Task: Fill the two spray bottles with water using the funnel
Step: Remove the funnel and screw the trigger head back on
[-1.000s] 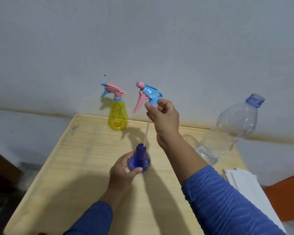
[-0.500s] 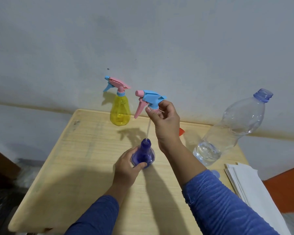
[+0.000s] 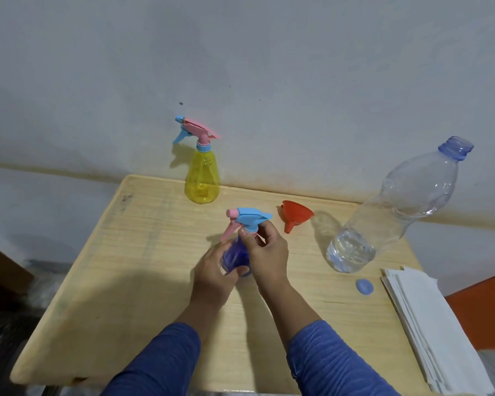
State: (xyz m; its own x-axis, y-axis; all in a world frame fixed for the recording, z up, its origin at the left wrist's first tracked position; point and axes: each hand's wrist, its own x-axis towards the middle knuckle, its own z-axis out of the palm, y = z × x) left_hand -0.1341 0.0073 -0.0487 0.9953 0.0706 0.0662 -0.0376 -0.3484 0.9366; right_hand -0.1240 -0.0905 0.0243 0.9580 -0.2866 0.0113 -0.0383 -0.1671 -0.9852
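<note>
So I'm thinking we're near the end of this one. My right hand (image 3: pixel 265 250) is pinching the collar under the blue and pink trigger head (image 3: pixel 247 220) with thumb and fingers, seating it on the blue spray bottle (image 3: pixel 235 257), which is standing mid-table. My left hand (image 3: pixel 215 270) is wrapping around the body of that bottle, fingers curled on it to steady it. I'm guessing the head is getting screwed back on, which would mean this bottle is already filled, though the hands are covering too much of it to read a water level.

Bottle number 2, the yellow spray bottle (image 3: pixel 202 181), is sitting at the back edge near the wall with its pink and blue head on. It's translucent plastic, pear shaped, and I can't honestly tell how full it is from this angle.

The orange funnel (image 3: pixel 296 217) is lying tipped on its side between the bottles and the big clear water bottle (image 3: pixel 395 212), not in use. That one is thin, ribbed, see-through plastic, open at the top, and only holding a little water at the bottom, so most of it looks poured out already. Its blue cap (image 3: pixel 364 287) is lying flat just beside its base.

Table (image 3: pixel 143 281) is pale wood grain, smooth looking. A stack of white paper sheets (image 3: pixel 429 318) is hanging off the right corner.
</note>
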